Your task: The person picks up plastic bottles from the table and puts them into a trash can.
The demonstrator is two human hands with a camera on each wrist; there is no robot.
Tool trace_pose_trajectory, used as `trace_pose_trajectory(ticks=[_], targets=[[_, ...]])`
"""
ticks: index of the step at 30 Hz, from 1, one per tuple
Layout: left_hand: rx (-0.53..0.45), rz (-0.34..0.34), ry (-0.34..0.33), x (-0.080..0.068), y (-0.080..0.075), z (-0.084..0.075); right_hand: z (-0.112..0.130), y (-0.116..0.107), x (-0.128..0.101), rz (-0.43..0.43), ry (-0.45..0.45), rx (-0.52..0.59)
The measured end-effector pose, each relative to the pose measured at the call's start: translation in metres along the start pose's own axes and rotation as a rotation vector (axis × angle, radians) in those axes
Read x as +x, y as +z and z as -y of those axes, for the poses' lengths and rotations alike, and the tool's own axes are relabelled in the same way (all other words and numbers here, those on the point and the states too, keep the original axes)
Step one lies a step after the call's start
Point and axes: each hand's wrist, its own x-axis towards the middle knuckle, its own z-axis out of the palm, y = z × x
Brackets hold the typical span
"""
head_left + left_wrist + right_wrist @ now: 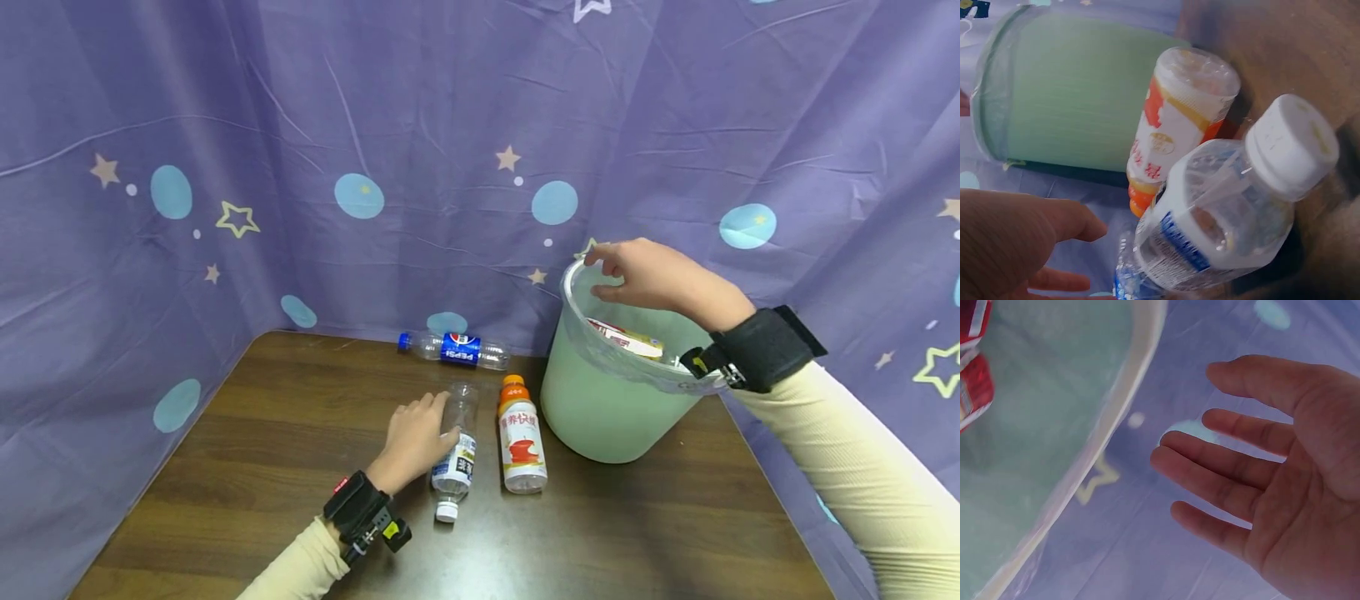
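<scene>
My left hand (418, 437) reaches over a clear plastic bottle (454, 467) that lies on its side, its white cap (447, 511) pointing at me. In the left wrist view the thumb and fingers are spread, with a gap to the bottle's label. Just right of it lies an orange-capped drink bottle (522, 442) with a red and white label. Relaxed and holding nothing, my right hand (652, 275) hovers above the rim of a pale green bin (600, 408). Its fingers (1210, 478) are spread in the right wrist view.
A Pepsi bottle (461, 348) with a blue cap lies at the table's back edge, near the purple curtain (420, 108). Inside the bin, lined with clear plastic, are a red and yellow package (630, 340) and other items. The brown wooden table (300, 450) extends to the left.
</scene>
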Motion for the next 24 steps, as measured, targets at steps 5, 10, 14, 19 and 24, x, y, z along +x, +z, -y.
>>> trace_pose_trajectory(ticks=[5, 10, 14, 19, 24], targets=[[0.022, 0.044, -0.037, -0.004, 0.011, -0.006, 0.025, 0.008, -0.017, -0.084, -0.092, -0.016], [0.025, 0.108, -0.078, -0.009, 0.021, -0.010, 0.047, 0.016, -0.033, -0.144, -0.168, -0.042], [0.016, 0.133, -0.102, -0.013, 0.027, -0.011, 0.059, 0.023, -0.041, -0.170, -0.201, -0.063], [-0.002, 0.155, -0.115, -0.014, 0.033, -0.013, 0.065, 0.032, -0.048, -0.182, -0.220, -0.074], [-0.014, 0.165, -0.121, -0.014, 0.034, -0.012, 0.065, 0.039, -0.052, -0.180, -0.228, -0.063]])
